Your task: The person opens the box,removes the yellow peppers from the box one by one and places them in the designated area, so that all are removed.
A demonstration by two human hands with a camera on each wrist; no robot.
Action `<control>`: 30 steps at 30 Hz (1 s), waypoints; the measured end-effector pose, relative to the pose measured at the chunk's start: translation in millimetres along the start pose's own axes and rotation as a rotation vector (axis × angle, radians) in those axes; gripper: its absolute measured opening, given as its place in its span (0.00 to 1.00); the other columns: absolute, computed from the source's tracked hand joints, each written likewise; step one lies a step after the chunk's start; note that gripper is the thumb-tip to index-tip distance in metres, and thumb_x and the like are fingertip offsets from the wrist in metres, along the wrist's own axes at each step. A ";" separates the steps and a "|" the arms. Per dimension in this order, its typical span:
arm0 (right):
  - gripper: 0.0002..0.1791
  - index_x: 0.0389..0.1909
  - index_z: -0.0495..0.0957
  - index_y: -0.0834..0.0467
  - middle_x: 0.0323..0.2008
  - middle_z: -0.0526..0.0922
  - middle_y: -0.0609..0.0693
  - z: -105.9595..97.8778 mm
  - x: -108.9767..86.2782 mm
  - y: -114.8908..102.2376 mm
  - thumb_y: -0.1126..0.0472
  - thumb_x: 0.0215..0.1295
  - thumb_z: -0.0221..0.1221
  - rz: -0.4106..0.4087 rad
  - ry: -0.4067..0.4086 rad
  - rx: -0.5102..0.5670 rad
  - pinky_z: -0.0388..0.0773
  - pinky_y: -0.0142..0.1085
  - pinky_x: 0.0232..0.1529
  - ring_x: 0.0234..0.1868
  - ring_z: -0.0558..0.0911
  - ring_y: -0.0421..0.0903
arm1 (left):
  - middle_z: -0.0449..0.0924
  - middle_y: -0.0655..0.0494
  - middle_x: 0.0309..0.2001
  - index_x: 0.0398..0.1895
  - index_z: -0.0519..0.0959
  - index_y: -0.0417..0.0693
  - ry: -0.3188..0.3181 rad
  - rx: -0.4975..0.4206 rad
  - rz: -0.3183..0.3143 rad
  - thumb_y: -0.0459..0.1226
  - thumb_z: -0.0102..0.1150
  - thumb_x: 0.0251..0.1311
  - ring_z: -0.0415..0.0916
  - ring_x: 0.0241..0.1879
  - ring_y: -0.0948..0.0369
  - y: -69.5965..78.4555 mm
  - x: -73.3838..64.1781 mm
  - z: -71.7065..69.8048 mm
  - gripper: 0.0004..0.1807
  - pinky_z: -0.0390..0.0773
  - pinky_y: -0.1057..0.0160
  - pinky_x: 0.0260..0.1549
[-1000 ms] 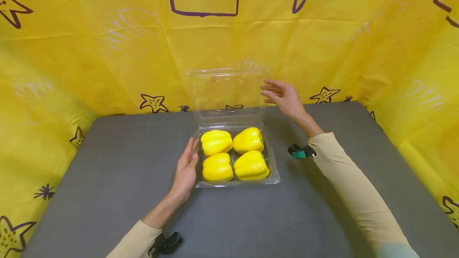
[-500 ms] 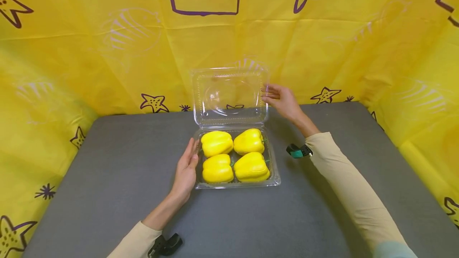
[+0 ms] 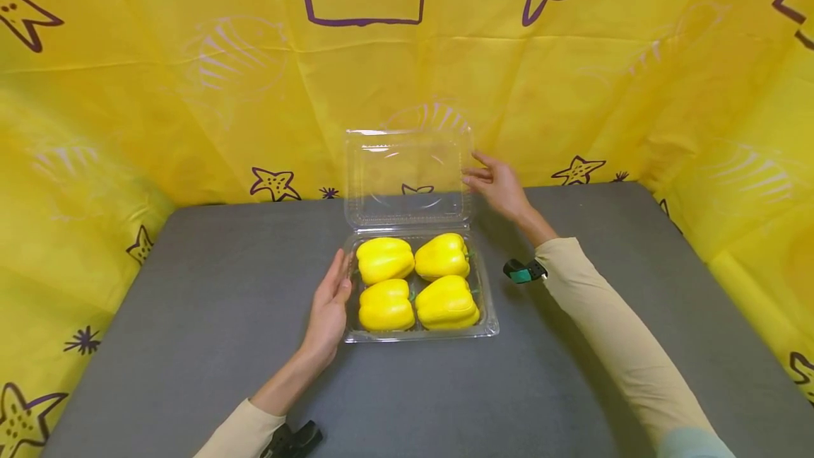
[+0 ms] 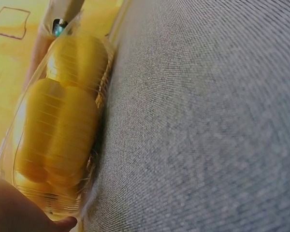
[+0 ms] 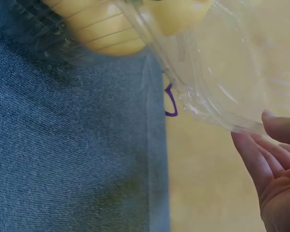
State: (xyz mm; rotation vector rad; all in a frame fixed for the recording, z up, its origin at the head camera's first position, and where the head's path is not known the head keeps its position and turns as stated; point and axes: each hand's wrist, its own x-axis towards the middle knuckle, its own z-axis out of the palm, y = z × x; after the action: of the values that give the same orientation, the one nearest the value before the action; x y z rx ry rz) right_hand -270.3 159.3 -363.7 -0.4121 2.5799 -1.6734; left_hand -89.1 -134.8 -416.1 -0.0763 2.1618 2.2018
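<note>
A clear plastic clamshell container stands on the table in the head view, its lid raised at the back. Several yellow bell peppers lie in its base in two rows. My left hand rests with extended fingers along the base's left side; in the left wrist view its thumb is near the container wall. At the lid's right edge, my right hand pinches the rim between thumb and fingers, as the right wrist view shows at the lid rim.
The grey table extends on both sides of the container and in front of it. Behind and beside the table hangs a yellow cloth with starfish and fish drawings. Dark bands hang at both wrists.
The container has slid slightly nearer to me with the peppers in it. My right hand and the lid's top edge have come a little lower; the left hand stays at the base's side.
</note>
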 end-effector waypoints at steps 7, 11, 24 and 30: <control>0.30 0.70 0.60 0.71 0.57 0.77 0.69 3.2 1.9 5.1 0.69 0.69 0.57 0.031 0.006 0.005 0.81 0.41 0.49 0.56 0.79 0.61 | 0.46 0.47 0.78 0.78 0.40 0.41 -0.011 -0.052 0.004 0.26 0.29 0.73 0.41 0.76 0.53 1.3 -2.3 0.0 0.32 0.41 0.51 0.74; 0.30 0.69 0.61 0.72 0.55 0.77 0.70 3.8 3.2 6.6 0.69 0.69 0.57 0.039 -0.007 -0.016 0.82 0.39 0.48 0.56 0.79 0.61 | 0.45 0.46 0.77 0.78 0.40 0.40 -0.009 -0.049 0.005 0.25 0.30 0.71 0.41 0.76 0.53 1.4 -2.6 0.0 0.33 0.41 0.51 0.74; 0.31 0.69 0.56 0.75 0.56 0.75 0.73 4.5 2.4 10.0 0.71 0.69 0.55 0.106 -0.121 -0.034 0.80 0.46 0.50 0.52 0.80 0.65 | 0.48 0.54 0.78 0.79 0.42 0.46 -0.003 0.018 -0.004 0.31 0.32 0.76 0.44 0.76 0.56 -0.7 -0.7 0.6 0.31 0.42 0.52 0.74; 0.31 0.70 0.55 0.75 0.58 0.74 0.72 6.2 1.4 10.8 0.69 0.71 0.53 0.159 -0.163 -0.036 0.79 0.49 0.52 0.53 0.80 0.64 | 0.50 0.58 0.77 0.79 0.43 0.48 0.003 0.052 -0.015 0.33 0.32 0.77 0.45 0.76 0.59 -1.0 1.5 1.3 0.30 0.45 0.55 0.74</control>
State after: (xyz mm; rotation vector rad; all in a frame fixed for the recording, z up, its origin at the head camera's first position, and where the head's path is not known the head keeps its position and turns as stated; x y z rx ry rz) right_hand -272.7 157.6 -375.9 -0.3203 2.4577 -1.4795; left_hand -90.5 -133.5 -417.2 -0.0939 2.2110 2.1378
